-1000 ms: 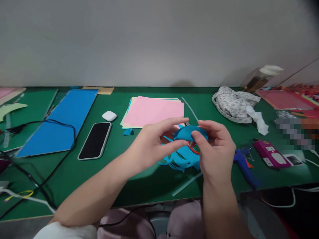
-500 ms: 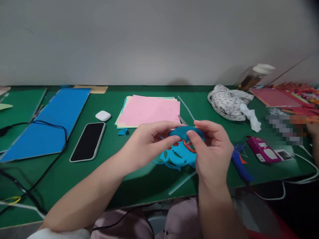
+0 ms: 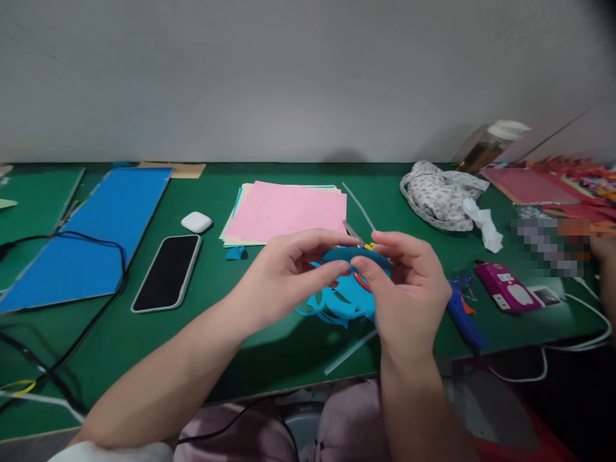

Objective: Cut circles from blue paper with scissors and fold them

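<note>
My left hand (image 3: 293,273) and my right hand (image 3: 409,285) hold a rounded piece of blue paper (image 3: 356,255) between them, thumbs on the near side. It is tipped so that I see it nearly edge-on. Under and behind it lies a pair of scissors (image 3: 353,232), with an orange-red handle loop and a bit of yellow showing; the hands and paper hide the rest. Curled light-blue paper scraps (image 3: 337,308) lie on the green table below my hands. Just beyond them rests a stack of coloured paper (image 3: 289,212) with a pink sheet on top.
Left are a phone (image 3: 167,274), a white earbud case (image 3: 196,222), a blue board (image 3: 96,231) and black cables. Clear glue sticks (image 3: 351,351) lie near the scraps. Right are a blue-handled tool (image 3: 466,324), a purple box (image 3: 507,287), a patterned cloth (image 3: 440,196), a bottle (image 3: 493,147) and another person's hand (image 3: 604,247).
The blue paper has tilted closer to edge-on and moved slightly left and down. My right thumb has slid left along it, and more of the scissors shows behind.
</note>
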`<state>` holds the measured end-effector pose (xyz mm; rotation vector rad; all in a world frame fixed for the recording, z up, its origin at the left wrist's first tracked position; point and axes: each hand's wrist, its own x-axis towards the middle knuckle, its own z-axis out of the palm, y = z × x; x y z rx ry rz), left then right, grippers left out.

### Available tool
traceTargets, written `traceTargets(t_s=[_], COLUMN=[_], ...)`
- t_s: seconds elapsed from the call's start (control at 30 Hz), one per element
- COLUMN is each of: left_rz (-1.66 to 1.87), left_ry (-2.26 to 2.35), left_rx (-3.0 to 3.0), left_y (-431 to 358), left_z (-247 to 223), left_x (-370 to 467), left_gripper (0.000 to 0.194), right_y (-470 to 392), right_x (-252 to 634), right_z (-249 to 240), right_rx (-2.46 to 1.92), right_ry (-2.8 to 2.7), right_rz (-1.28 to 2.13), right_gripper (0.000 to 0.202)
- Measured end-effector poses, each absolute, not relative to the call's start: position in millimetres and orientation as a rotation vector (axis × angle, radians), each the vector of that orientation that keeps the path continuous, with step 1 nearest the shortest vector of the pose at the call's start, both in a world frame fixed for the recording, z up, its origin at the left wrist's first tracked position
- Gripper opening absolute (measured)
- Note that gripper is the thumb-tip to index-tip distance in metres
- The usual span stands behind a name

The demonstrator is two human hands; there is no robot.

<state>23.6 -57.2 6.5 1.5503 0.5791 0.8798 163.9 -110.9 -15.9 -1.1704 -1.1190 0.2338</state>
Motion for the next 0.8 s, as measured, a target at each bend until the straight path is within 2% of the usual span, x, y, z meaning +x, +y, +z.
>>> traceTargets(t_s=[0.2,0.8], left_rz=[0.970,1.026], left_ry=[0.623,0.743], left_rx=[1.558,1.618], left_y=[-61.8,-65.0], left_z=[7.1,5.7], left_x=[25.4,24.7], left_gripper=[0.018,0.029], right_y=[-112.3,-112.5], right_x=[164.1,167.5], right_z=[-15.8,-16.7], right_rx=[-1.139,-1.189], right_ry=[-1.117,-1.063], right_rz=[0.255,0.308], right_gripper=[0.032,0.029])
